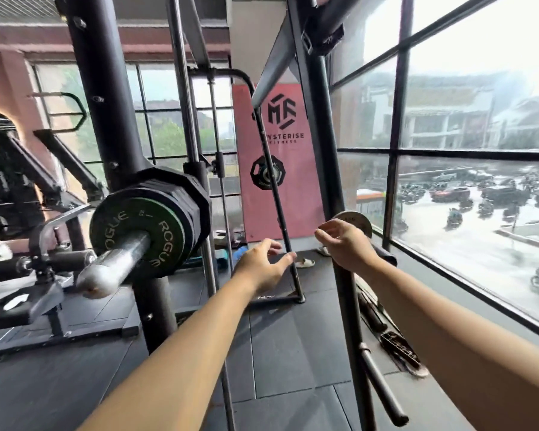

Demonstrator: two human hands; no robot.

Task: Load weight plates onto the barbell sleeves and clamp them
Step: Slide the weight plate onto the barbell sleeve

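Both arms are out in front, and neither hand has a plate in it. The left hand [263, 264] is spread, fingers [285, 259] released and empty, hanging in the gap between the loaded bar and the dark upright post [344, 293]. The right hand [344, 244] is loosely curled, thumb and forefinger pinched toward each other, closing on nothing that I can make out; whether it brushes the post below it I cannot tell.

Just beyond the right fingertips, touching-close and slightly up and to their right, sits a small grey plate [357, 222], its flat face tilted up toward the camera, seemingly stored on that post. The right hand is clearly the nearer one; the left is well off to the side of it.

The destination lies the other way. The barbell sleeve [115, 267] points out to the left of the left fingers, its long axis running from the bare silver end nearest the camera back and to the right into the stack. Already seated on it are a green-ringed Rogue plate [137, 236] and thicker black plates [184, 200] behind. No clamp is visible on the sleeve, and plenty of bare steel shows outboard of the green ring.

My read: the small plate comes next, lifted by the right hand, then swung across past the left and threaded over that sleeve end along its axis
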